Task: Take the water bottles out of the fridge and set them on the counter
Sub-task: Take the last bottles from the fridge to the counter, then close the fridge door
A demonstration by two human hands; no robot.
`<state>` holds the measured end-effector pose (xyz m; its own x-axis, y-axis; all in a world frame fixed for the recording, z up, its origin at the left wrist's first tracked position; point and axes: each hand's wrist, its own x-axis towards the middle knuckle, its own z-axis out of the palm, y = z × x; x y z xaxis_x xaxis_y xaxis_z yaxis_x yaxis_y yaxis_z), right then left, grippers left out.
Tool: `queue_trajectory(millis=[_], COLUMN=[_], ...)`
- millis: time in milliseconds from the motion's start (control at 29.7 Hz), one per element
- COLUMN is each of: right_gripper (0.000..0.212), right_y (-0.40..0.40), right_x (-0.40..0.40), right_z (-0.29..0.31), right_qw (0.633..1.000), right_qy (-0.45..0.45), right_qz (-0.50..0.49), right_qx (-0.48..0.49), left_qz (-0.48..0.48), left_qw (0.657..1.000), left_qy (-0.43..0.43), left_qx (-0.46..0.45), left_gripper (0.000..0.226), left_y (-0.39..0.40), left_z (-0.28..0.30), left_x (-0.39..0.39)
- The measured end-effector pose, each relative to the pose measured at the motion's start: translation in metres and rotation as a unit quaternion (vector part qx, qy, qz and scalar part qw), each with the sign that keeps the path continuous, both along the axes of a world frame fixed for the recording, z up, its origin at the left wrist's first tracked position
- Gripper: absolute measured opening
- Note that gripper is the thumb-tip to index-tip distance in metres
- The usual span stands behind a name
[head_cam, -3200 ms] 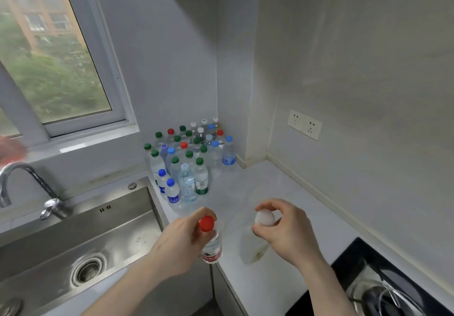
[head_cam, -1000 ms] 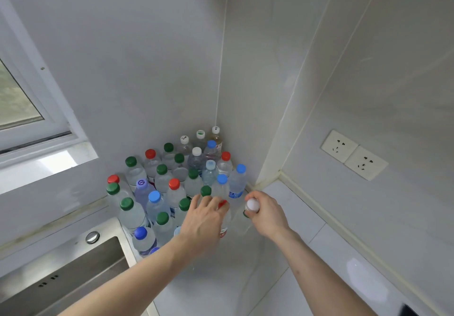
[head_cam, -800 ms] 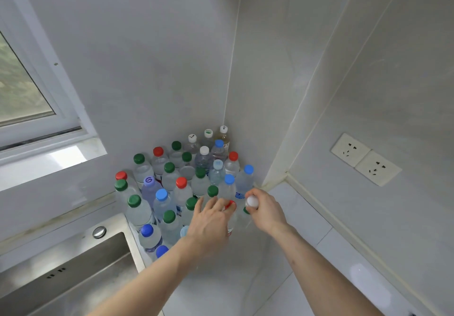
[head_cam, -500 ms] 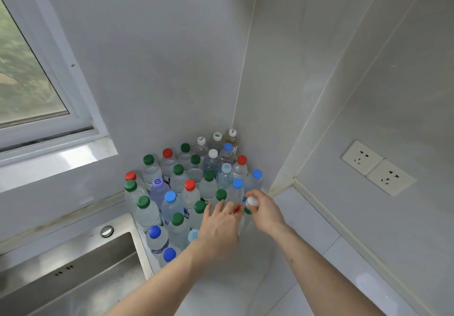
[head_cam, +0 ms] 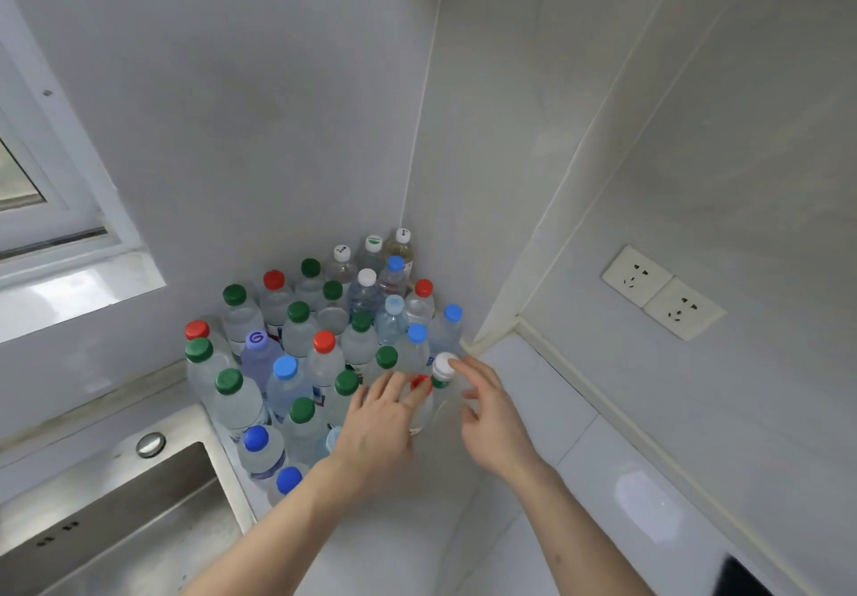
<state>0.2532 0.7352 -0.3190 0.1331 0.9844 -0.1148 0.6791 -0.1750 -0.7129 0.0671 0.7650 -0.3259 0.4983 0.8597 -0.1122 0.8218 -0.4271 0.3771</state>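
Two hands of ours hover loose-fingered: left hand [head_cam: 378, 419] touching the red-capped bottle [head_cam: 421, 403], right hand [head_cam: 491, 414] brushing the white-capped bottle [head_cam: 443, 380], gripping neither.

1. A steel sink [head_cam: 139, 516] lies well left of the hands, below them in view.
2. A window [head_cam: 41, 206] sits far up-left.
3. Two wall sockets [head_cam: 661, 292] sit up-right on the wall.
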Motion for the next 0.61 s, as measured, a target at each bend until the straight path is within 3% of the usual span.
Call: queue_trajectory(millis=[236, 438, 607], right_gripper=[0.06, 0.06, 0.057], right_y=[-0.076, -0.143, -0.213], right_x=[0.009, 0.018, 0.027], right_z=[0.02, 0.04, 0.053], right_qw=[0.997, 0.993, 0.984], right_qy=[0.044, 0.044, 0.038], right_qz=[-0.064, -0.102, -0.173], right_qx=[-0.025, -0.028, -0.013], left_qz=[-0.015, -0.041, -0.141], left_qw=[0.993, 0.994, 0.985], left_qy=[-0.107, -0.096, -0.084], left_qx=[0.055, 0.045, 0.052], left_gripper=[0.085, 0.066, 0.062], left_y=[-0.017, -0.031, -0.055], left_z=[-0.019, -0.003, 0.017], left_x=[-0.026, -0.027, 0.011])
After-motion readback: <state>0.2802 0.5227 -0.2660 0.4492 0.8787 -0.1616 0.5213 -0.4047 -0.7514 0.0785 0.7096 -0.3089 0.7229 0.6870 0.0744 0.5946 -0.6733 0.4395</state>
